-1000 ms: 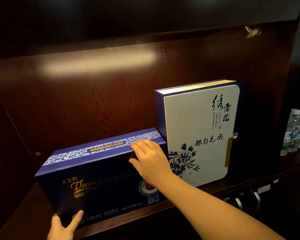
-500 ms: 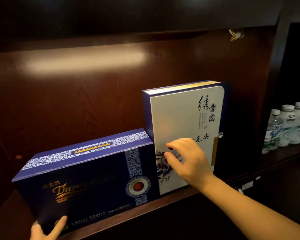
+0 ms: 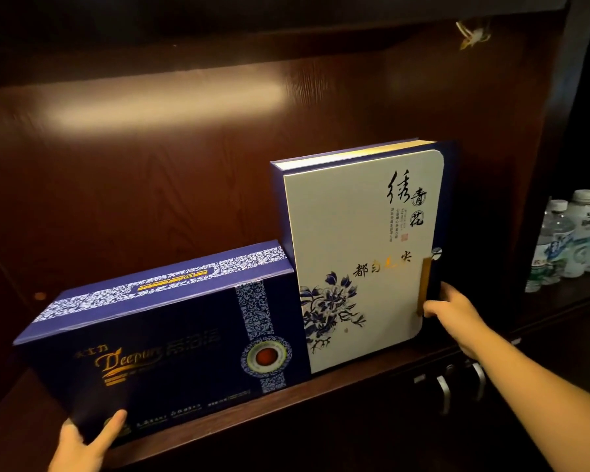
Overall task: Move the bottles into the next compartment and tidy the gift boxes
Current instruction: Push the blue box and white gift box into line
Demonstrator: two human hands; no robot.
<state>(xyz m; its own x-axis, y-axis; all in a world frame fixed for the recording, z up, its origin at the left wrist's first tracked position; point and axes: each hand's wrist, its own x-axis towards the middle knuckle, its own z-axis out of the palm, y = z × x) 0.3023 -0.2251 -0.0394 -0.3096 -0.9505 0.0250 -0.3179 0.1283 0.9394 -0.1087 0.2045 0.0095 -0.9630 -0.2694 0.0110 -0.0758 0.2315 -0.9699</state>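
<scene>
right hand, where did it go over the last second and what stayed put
The right hand left the top corner of the dark blue gift box, crossed the face of the white gift box, and now grips that box's right edge near the gold clasp. The left hand stayed on the blue box's lower left corner. Both boxes remain side by side on the shelf, and the bottles stay in the right compartment.
</scene>
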